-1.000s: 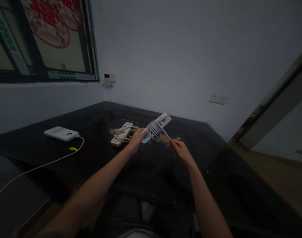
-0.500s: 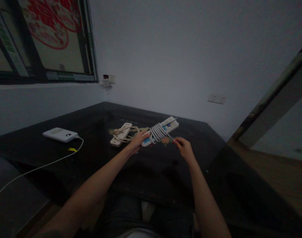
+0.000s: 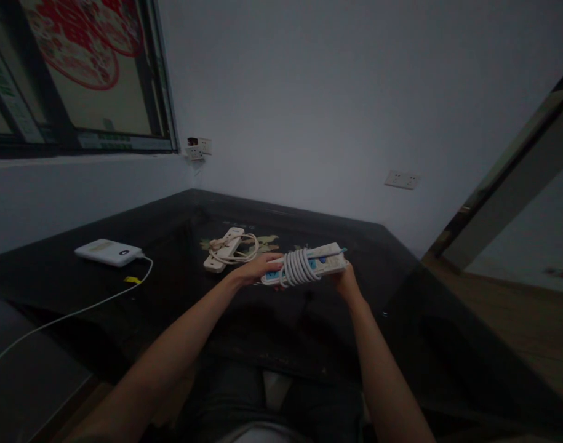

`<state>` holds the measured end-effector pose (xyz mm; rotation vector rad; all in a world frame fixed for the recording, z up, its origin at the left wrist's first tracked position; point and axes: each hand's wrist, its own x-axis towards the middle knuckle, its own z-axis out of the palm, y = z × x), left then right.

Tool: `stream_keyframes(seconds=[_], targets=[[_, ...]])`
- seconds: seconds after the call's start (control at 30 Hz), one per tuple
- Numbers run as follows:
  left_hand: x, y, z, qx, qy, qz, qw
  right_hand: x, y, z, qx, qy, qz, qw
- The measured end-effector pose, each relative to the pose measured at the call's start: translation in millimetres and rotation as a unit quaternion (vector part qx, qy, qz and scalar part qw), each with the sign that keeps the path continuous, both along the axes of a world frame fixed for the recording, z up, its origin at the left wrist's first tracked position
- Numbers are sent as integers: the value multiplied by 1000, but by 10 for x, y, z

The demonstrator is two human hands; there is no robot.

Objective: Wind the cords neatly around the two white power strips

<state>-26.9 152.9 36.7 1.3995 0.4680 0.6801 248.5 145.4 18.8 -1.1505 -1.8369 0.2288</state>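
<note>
A white power strip (image 3: 333,261) with blue sockets is held above the table, tilted slightly up to the right. Several turns of grey-white cord (image 3: 299,268) are wound round its middle. My left hand (image 3: 258,269) is closed round the strip's left end, thumb on top. At the other end, my right hand (image 3: 347,284) is partly behind the strip. Its fingers are hidden, so whether they hold the cord does not show. A second white power strip (image 3: 223,251) lies on the table beyond my left hand, its cream cord (image 3: 250,247) loosely looped over it.
The dark glossy table (image 3: 263,326) carries a flower pattern. On its left lies a white device (image 3: 106,251) with a white cable (image 3: 90,307) trailing off the edge, near a yellow scrap (image 3: 132,280). Wall sockets (image 3: 402,179) sit behind the table.
My right hand, which pinched the cord's free length out to the right, has gone behind the strip's right end. The strip has turned flatter, its right end lower and nearer to me.
</note>
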Motion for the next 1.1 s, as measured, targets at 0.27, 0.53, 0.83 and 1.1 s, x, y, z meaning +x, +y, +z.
stream_keyframes(seconds=[0.27, 0.53, 0.83, 1.1], targets=[[-63, 11, 105, 191, 101, 18, 976, -137, -169, 221, -158, 85, 160, 971], [40, -33, 92, 340, 270, 14, 901, -159, -256, 280, -266, 215, 221, 913], [86, 48, -51, 375, 287, 104, 875, -372, -309, 352, -143, 226, 154, 951], [163, 42, -86, 343, 245, 171, 891, -404, -345, 263, 24, 79, 105, 991]])
